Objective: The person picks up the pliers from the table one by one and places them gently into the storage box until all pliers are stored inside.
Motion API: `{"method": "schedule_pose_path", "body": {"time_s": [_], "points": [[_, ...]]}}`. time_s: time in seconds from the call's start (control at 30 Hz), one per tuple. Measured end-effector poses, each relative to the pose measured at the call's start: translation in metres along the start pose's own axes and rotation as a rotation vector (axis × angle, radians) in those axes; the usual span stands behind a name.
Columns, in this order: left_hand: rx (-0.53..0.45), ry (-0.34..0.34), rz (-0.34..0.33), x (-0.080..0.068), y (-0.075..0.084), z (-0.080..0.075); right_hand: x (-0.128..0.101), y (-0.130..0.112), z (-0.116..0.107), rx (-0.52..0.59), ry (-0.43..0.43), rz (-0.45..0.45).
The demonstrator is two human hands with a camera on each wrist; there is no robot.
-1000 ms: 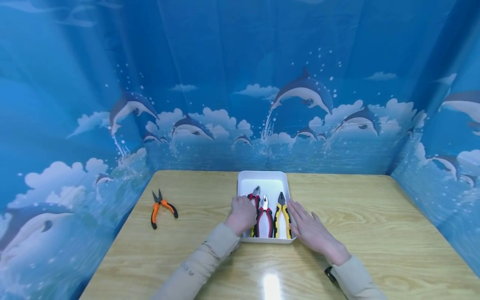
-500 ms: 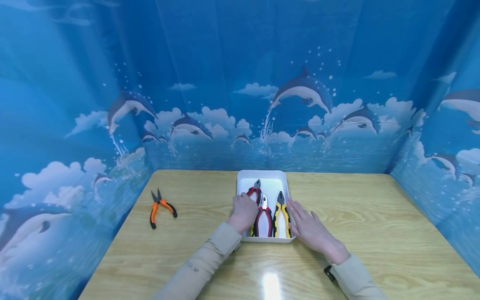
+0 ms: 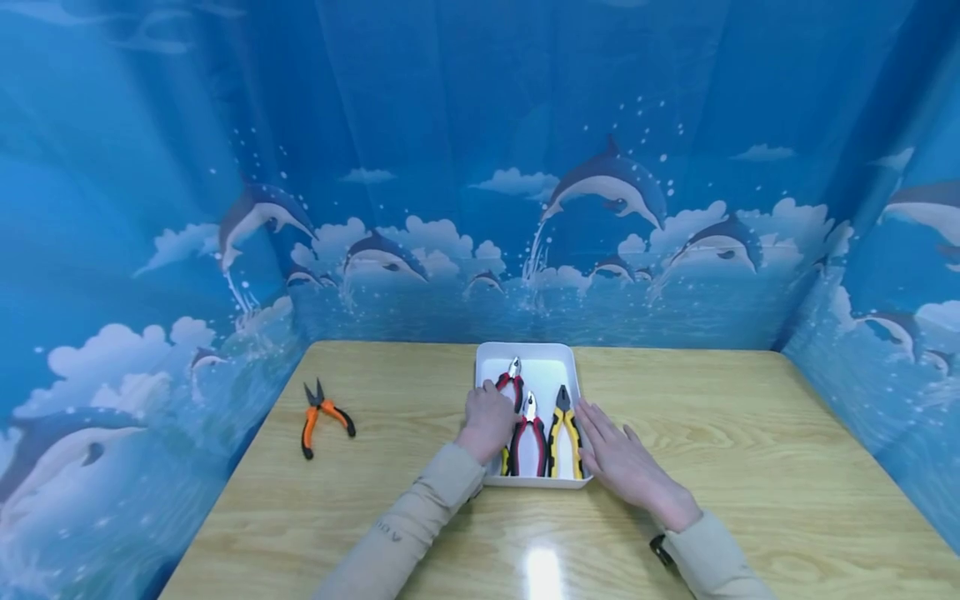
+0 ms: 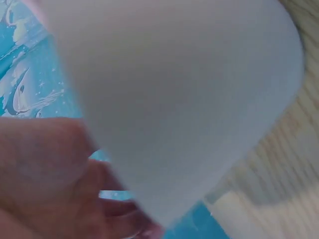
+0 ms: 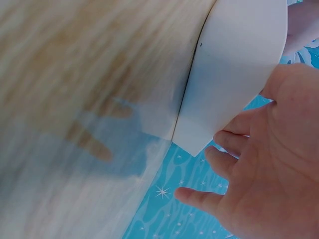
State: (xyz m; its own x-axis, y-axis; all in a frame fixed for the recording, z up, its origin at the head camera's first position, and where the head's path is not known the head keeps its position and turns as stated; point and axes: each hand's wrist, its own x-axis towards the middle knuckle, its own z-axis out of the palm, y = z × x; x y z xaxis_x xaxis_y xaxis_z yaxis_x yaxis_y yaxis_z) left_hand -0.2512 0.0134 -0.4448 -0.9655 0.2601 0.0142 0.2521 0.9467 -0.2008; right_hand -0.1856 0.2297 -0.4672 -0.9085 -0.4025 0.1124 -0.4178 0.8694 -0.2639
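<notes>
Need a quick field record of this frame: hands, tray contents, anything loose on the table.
left hand: fingers curled on the red-handled pliers in the tray
right hand: flat, fingers straight, beside the tray's right side
tray: white, middle of the wooden table
tray contents: three pliers, the red-handled pair at left, red-and-black pliers in the middle, yellow-and-black pliers at right
loose: orange-handled pliers, far left of the table, untouched

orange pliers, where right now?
Head view: the orange pliers lie on the wooden table near its left edge, outside the white tray and apart from the left hand.
</notes>
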Motion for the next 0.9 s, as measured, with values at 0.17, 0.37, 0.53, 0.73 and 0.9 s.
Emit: {"method": "schedule_pose_path", "body": {"time_s": [0.17,0.37,0.53,0.73,0.9], "points": [[-0.007,0.180,-0.011,-0.003,-0.005,-0.005,-0.001,0.000,0.002,-0.003,-0.003,-0.005],[-0.048,0.337,0.000,-0.005,-0.012,-0.014,-0.001,0.003,0.005,0.012,0.033,-0.038],[-0.099,0.488,-0.018,-0.008,-0.020,-0.013,-0.001,0.004,0.005,0.016,0.053,-0.047],[-0.128,0.548,-0.036,-0.010,-0.030,-0.010,-0.001,0.004,0.005,0.016,0.048,-0.041],[-0.146,0.582,-0.046,-0.014,-0.038,-0.008,-0.001,0.002,0.004,0.009,0.042,-0.027]]}}
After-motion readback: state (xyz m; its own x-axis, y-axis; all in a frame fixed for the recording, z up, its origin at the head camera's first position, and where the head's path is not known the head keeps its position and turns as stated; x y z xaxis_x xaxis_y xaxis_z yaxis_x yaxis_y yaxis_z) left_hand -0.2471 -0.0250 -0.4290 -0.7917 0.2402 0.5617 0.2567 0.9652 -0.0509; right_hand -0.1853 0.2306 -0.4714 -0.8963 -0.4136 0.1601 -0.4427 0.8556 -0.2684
